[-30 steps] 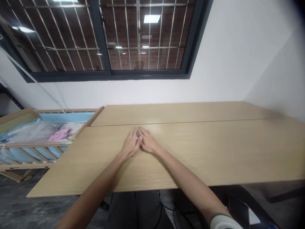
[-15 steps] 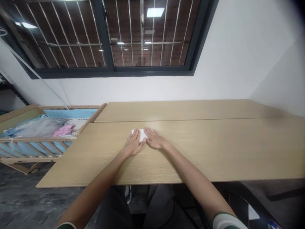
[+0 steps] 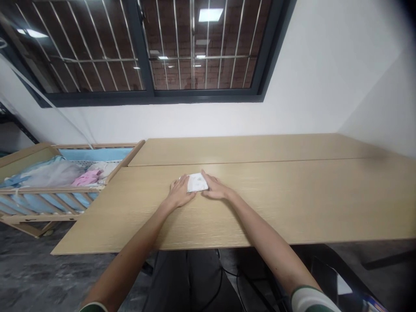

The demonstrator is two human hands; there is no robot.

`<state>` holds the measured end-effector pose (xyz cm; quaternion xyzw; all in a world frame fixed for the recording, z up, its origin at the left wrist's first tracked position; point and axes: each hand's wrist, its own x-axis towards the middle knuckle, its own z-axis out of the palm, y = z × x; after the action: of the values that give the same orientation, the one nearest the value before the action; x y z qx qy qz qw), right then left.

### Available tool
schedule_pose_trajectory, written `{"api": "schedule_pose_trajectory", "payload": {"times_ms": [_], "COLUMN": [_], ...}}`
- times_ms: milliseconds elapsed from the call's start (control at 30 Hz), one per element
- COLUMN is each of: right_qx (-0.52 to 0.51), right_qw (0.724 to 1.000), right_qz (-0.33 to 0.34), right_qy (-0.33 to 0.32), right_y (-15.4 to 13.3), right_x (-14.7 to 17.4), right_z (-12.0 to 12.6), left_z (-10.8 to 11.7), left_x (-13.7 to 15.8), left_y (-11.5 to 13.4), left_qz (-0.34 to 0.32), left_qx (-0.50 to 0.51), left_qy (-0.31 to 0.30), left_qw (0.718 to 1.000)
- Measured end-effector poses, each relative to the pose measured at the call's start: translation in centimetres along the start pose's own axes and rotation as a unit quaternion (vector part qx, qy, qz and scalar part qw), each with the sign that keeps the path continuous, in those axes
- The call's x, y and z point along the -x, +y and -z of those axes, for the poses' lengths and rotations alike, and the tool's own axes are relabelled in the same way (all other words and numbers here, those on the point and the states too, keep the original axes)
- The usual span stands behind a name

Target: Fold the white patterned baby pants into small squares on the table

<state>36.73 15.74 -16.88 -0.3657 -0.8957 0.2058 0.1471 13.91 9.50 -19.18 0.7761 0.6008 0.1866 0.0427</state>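
A small folded white cloth (image 3: pixel 196 182) with a faint pattern lies on the light wooden table (image 3: pixel 276 195), a little nearer me than the seam between the boards. My left hand (image 3: pixel 179 190) rests on its left edge, fingers stretched out and partly over it. Along the right edge is my right hand (image 3: pixel 214 187), its fingers extended and its thumb towards the near corner. Both hands stay low against the tabletop, one on each side of the cloth. Whether any cloth is tucked under the fingertips is hidden.
To the left stands a wooden crib (image 3: pixel 55 190) with blue lining, a pink cloth (image 3: pixel 87 177) and other bedding. Behind the table are a white wall and a barred window (image 3: pixel 201 47). Below the front edge, cables (image 3: pixel 224 271) hang by my legs.
My hands have moved apart from on top of the cloth to its sides, so more of it shows. The right hand has turned more upright. My legs have shifted under the table.
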Motion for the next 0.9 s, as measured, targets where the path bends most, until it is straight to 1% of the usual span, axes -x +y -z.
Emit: {"api": "schedule_pose_trajectory", "payload": {"times_ms": [100, 233, 300, 400, 467, 533, 600, 667, 733, 767, 833, 900], "right_qx": [0.001, 0.011, 0.018, 0.004, -0.045, -0.124, -0.217, -0.311, -0.385, -0.410, -0.435, -0.427], "right_qw": [1.000, 0.997, 0.993, 0.985, 0.980, 0.968, 0.950, 0.925, 0.901, 0.892, 0.880, 0.876], "right_qz": [-0.008, -0.010, 0.018, 0.066, 0.059, 0.034, 0.028, 0.042, 0.045, 0.034, -0.015, -0.086], "right_qy": [0.013, 0.081, 0.116, 0.158, 0.187, 0.215, 0.225, 0.216, 0.197, 0.190, 0.188, 0.204], "right_y": [0.3, 0.2, -0.4, -1.7, -2.7, -3.6, -4.3, -4.6, -4.5, -4.2, -3.5, -2.6], "right_x": [-0.2, -0.2, -0.1, -0.1, -0.2, -0.3, -0.5, -0.8, -1.1, -1.3, -1.6, -1.8], "right_z": [-0.3, -0.5, -0.2, 0.5, 0.9, 1.1, 1.3, 1.4, 1.5, 1.5, 1.1, 0.4], "left_z": [-0.1, -0.3, -0.1, 1.1, 2.2, 3.0, 3.4, 3.3, 2.9, 2.6, 2.0, 1.6], "left_x": [-0.3, -0.1, 0.1, 0.4, 0.5, 0.6, 0.6, 0.4, 0.1, -0.1, -0.3, -0.2], "left_y": [0.3, 0.9, 1.2, 1.4, 1.3, 1.3, 1.4, 1.5, 1.7, 1.7, 1.7, 1.5], "left_qz": [-0.006, -0.006, -0.006, -0.005, 0.002, 0.012, 0.025, 0.047, 0.073, 0.085, 0.105, 0.121], "left_qx": [0.000, 0.015, 0.031, 0.068, 0.102, 0.144, 0.194, 0.246, 0.295, 0.316, 0.350, 0.366], "left_qy": [0.014, 0.039, 0.055, 0.085, 0.112, 0.137, 0.155, 0.162, 0.157, 0.148, 0.121, 0.085], "left_qw": [1.000, 0.999, 0.998, 0.994, 0.988, 0.980, 0.968, 0.954, 0.940, 0.933, 0.923, 0.919]}}
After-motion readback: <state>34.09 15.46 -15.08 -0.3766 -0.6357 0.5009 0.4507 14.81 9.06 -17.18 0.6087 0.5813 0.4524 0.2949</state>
